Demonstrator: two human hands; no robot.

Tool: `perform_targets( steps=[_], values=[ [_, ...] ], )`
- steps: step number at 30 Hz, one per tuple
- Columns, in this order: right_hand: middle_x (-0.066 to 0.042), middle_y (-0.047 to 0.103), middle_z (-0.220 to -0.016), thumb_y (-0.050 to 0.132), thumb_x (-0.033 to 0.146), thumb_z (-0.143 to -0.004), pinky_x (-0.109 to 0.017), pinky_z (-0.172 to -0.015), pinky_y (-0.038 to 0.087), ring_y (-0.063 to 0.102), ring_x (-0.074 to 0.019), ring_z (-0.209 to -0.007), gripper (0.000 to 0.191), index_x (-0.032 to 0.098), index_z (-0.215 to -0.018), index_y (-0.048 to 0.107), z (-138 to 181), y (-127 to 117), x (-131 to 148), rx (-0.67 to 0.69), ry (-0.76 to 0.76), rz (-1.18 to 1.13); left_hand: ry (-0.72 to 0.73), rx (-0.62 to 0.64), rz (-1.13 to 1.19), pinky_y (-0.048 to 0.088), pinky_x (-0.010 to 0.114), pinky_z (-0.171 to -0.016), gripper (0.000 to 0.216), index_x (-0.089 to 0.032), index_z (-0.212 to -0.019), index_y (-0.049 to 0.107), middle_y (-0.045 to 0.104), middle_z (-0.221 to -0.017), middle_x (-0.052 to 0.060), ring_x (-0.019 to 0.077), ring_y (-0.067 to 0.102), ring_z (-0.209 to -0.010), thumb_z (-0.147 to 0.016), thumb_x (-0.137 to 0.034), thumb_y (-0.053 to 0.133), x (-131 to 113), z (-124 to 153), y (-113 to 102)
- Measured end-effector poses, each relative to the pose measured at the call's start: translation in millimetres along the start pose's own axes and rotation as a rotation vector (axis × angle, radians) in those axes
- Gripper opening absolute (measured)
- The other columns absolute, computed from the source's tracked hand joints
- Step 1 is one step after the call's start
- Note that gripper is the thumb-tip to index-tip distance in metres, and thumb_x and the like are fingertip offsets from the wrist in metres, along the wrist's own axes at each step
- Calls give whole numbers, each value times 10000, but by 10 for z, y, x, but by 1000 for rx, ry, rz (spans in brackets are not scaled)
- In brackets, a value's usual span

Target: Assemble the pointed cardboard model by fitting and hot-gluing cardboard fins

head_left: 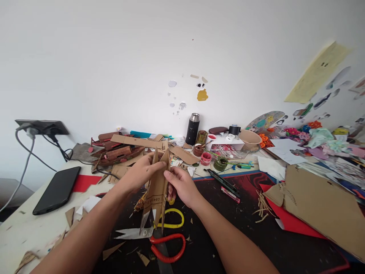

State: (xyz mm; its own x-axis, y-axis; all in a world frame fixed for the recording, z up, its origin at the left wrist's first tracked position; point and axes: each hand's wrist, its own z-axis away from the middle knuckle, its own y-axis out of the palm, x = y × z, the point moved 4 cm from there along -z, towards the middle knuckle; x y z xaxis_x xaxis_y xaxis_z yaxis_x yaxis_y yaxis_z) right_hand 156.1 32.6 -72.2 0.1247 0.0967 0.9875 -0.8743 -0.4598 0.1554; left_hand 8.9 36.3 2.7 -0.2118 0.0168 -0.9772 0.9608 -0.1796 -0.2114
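Note:
A folded piece of brown cardboard (156, 192), bent into a long channel with raised sides and pointed ends, stands between my hands above the dark mat. My left hand (145, 169) grips its upper left side, the thumb pressed inside the fold. On the right side my right hand (181, 184) pinches the wall, with the other fingers curled behind it. Just below lie scissors (167, 242) with one yellow and one red handle, their blades partly open and pointing left. The cardboard's lower end overlaps them in view.
Cardboard scraps (142, 258) litter the dark mat (216, 217). A black phone (58, 190) lies at left. Behind are a brown cardboard model (116, 152), a black thermos (193, 129) and paint jars (205, 158). A large cardboard sheet (319, 205) rests at right.

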Motion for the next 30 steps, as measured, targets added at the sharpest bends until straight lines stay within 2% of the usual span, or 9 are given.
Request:
perform_targets(
  steps=[4,7,11,15,19,24,30],
  values=[
    [80,567,-519,693,750,-854,-209,-345,360,593,-147,-402,546,230,-933,544,-21,-53,14,-43,-16,-19,71,21,28,550,414,-1012,460,-213,-1214,697,785,-1210,89,320,700,-1168,-844,-480,761,30,-24,-86],
    [74,566,-512,693,742,-862,-213,-342,350,587,-147,-395,535,227,-925,566,-32,-81,26,-69,-29,-34,64,61,9,554,417,-1025,498,-216,-1273,683,760,-1301,101,318,696,-1192,-860,-483,758,44,-30,-102],
    [88,557,-501,715,757,-844,-208,-336,366,570,-135,-373,556,229,-917,557,-39,-83,27,-72,-43,-51,52,15,-95,592,439,-923,525,-173,-1160,725,800,-1160,118,341,742,-1032,-829,-579,746,38,-49,-101],
    [91,560,-495,707,790,-836,-192,-330,360,582,-132,-377,590,229,-925,546,-42,-63,23,-34,-37,-63,45,-27,-221,612,426,-881,603,-171,-1121,757,820,-1096,105,356,755,-1004,-804,-683,728,22,-70,-109],
    [88,555,-505,656,817,-858,-178,-329,348,602,-127,-385,604,226,-887,538,-43,-59,45,-12,-63,-94,72,-3,-262,618,424,-915,624,-182,-1145,775,826,-1116,99,353,759,-1022,-819,-710,707,-17,-59,-120],
    [83,561,-508,640,831,-852,-182,-328,350,584,-117,-369,613,225,-863,551,-46,-90,64,-62,-68,-113,106,67,-300,626,389,-871,562,-201,-1141,783,819,-1132,84,328,755,-1014,-869,-680,672,-47,-23,-86],
    [85,560,-503,664,811,-846,-181,-335,355,584,-115,-374,596,224,-866,562,-41,-97,81,-73,-67,-121,157,-73,-500,589,368,-831,567,-201,-1019,791,824,-1024,74,319,741,-963,-940,-696,526,-42,-30,-101]
  ],
)
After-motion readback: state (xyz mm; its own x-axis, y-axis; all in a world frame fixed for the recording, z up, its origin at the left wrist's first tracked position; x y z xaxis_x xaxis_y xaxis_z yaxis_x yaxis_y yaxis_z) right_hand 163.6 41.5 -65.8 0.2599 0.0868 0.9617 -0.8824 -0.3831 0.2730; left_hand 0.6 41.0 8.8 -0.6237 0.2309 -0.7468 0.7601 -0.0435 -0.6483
